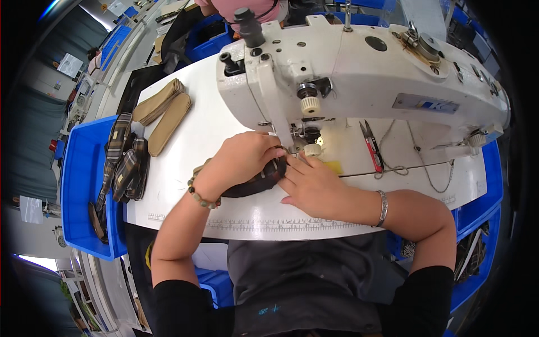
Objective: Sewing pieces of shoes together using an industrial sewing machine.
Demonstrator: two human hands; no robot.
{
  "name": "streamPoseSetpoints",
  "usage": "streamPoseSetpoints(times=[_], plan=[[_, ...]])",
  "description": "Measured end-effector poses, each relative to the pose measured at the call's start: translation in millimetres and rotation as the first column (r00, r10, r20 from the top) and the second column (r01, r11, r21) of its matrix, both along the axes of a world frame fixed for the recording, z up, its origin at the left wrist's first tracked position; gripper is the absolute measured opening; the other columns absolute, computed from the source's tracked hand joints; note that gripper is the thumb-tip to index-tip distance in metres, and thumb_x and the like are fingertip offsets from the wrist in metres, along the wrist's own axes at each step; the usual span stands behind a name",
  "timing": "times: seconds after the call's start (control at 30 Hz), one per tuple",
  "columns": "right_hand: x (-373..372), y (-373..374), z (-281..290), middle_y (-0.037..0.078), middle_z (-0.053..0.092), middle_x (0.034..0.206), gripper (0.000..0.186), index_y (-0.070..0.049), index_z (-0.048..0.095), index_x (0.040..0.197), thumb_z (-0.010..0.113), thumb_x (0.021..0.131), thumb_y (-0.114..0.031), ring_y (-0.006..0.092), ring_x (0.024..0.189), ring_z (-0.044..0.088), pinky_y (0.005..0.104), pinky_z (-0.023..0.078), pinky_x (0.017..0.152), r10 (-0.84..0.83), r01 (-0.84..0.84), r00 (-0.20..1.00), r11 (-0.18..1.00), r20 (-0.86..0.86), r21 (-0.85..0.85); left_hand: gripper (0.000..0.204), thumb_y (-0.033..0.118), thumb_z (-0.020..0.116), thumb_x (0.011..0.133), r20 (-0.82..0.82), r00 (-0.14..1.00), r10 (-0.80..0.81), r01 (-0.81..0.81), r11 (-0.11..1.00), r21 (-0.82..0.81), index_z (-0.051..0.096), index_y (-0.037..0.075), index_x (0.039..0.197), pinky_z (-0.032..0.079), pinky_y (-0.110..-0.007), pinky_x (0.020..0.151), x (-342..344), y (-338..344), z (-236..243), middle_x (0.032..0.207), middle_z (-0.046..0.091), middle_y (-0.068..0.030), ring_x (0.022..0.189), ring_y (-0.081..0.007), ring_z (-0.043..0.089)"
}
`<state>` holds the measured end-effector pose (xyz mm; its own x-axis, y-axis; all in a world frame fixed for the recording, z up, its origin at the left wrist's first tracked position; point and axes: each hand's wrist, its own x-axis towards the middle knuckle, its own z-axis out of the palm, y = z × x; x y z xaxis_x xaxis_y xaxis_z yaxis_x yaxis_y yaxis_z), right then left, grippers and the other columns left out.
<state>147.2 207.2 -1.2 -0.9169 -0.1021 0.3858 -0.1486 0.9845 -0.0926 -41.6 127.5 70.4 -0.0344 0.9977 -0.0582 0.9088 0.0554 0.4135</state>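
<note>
Guiding the dark fabric piece [258, 184] right by the needle end of the white sewing machine [359, 73] seemed to call for a light touch. The left hand [241, 160] had thumb and fingers nearly closed, pinching the upper edge; the right hand [314, 185] lay over the right end, fingers slightly bent, though I couldn't tell if it gripped. Even pressure from both sides probably worked best, fingertips well clear of the needle, which was hidden.

Sewing workshop, white sewing machine [351, 70], blue bins [80, 185], thread snips [373, 148]
</note>
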Motion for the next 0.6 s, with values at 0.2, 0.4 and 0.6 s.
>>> streamPoseSetpoints(times=[0.2,0.4,0.6], plan=[[3,-6,0,0.013,0.066,0.108,0.042,0.0,0.067,0.111,0.065,0.086,-0.034,0.0329,0.116,0.056,0.0471,0.041,0.101,-0.019,0.02,0.999,0.999,0.026,-0.028,0.024,0.021,0.074,0.087,0.125,0.976,0.18,-0.192,0.977,0.089,0.07,-0.003,0.084,0.047,-0.038,0.06,0,6,-29,0.071,0.063,-0.0156,0.064,-0.0301,0.061],[11,-14,10,0.02,0.068,0.108,0.037,0.005,0.067,0.11,0.059,0.083,-0.019,0.0344,0.105,0.065,0.0458,0.048,0.095,0.014,-0.007,0.999,0.983,-0.035,0.183,0.027,0.024,0.075,0.087,0.141,0.989,0.052,-0.076,0.982,0.172,0.07,-0.002,0.083,0.046,-0.037,0.057,-5,6,-32,0.068,0.062,-0.0146,0.058,-0.0269,0.056],[7,-12,7,0.021,0.069,0.106,0.036,0.006,0.068,0.108,0.058,0.081,-0.016,0.0342,0.099,0.067,0.0443,0.05,0.093,0.042,-0.03,0.996,0.991,-0.085,0.132,0.031,0.028,0.074,0.088,0.257,0.966,0.025,-0.063,0.988,0.142,0.069,-0.002,0.084,0.046,-0.037,0.054,-7,10,-22,0.064,0.062,-0.0149,0.054,-0.0278,0.056]])
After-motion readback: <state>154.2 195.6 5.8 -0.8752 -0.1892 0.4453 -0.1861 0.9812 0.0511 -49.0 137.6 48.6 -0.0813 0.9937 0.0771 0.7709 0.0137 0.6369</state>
